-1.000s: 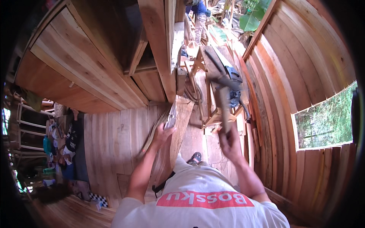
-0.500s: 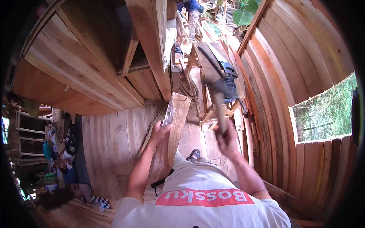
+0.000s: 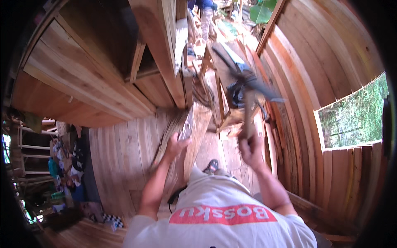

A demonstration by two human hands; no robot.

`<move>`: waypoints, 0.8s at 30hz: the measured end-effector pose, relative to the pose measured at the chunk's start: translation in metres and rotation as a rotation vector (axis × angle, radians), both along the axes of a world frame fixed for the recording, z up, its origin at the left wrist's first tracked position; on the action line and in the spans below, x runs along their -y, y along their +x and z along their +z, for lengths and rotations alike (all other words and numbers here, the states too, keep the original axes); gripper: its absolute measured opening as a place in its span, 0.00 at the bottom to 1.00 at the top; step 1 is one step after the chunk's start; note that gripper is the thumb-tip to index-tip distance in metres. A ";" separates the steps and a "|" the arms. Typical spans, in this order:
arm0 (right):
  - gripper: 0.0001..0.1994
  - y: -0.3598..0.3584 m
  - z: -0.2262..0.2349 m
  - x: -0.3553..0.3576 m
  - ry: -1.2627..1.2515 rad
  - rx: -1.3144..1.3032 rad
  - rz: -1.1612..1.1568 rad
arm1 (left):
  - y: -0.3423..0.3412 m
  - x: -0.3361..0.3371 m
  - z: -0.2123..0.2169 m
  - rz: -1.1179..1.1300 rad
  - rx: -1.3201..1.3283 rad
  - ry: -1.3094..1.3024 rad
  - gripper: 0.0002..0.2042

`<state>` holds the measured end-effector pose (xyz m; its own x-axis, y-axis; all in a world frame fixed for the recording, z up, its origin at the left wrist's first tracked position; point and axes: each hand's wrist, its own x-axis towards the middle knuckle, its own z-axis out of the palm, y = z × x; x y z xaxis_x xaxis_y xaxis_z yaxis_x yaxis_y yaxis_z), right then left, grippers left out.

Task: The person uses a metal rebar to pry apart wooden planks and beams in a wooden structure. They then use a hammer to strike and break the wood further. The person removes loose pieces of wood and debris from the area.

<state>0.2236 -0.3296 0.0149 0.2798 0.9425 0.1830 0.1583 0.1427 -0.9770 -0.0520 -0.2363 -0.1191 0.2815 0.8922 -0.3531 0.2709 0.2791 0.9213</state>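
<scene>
My right hand (image 3: 251,151) is wrapped round the wooden handle of a hammer (image 3: 248,109). The hammer's dark metal head is raised and smeared by motion, in front of the workbench. At the left, my left hand (image 3: 175,148) grips the edge of a thick, rough wooden board (image 3: 199,124). The board stands on edge and runs from beside my leg to the far end near the wall frame. My left thumb points toward the board and the other fingers are partly hidden.
A narrow wooden workbench (image 3: 223,62) ahead bears a handsaw (image 3: 233,58) and a dark bag (image 3: 236,93). Plank walls rise on both sides, with a window opening (image 3: 351,113) at right. Another person (image 3: 206,18) stands outside at the far end. Clutter lies at far left.
The hammer head has swung to the right and its handle is more upright. My right hand has shifted slightly right. My left hand stays at the board, and the view has tilted slightly.
</scene>
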 end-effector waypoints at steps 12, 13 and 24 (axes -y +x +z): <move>0.12 -0.020 -0.043 0.012 -0.571 0.351 0.252 | -0.009 -0.010 -0.015 0.116 0.221 0.077 0.23; 0.10 -0.021 -0.056 0.015 -0.363 0.332 0.169 | -0.013 -0.010 -0.023 0.146 0.287 0.146 0.23; 0.16 -0.019 -0.045 -0.006 -0.389 -0.338 0.336 | 0.001 -0.005 0.014 0.132 0.270 0.041 0.22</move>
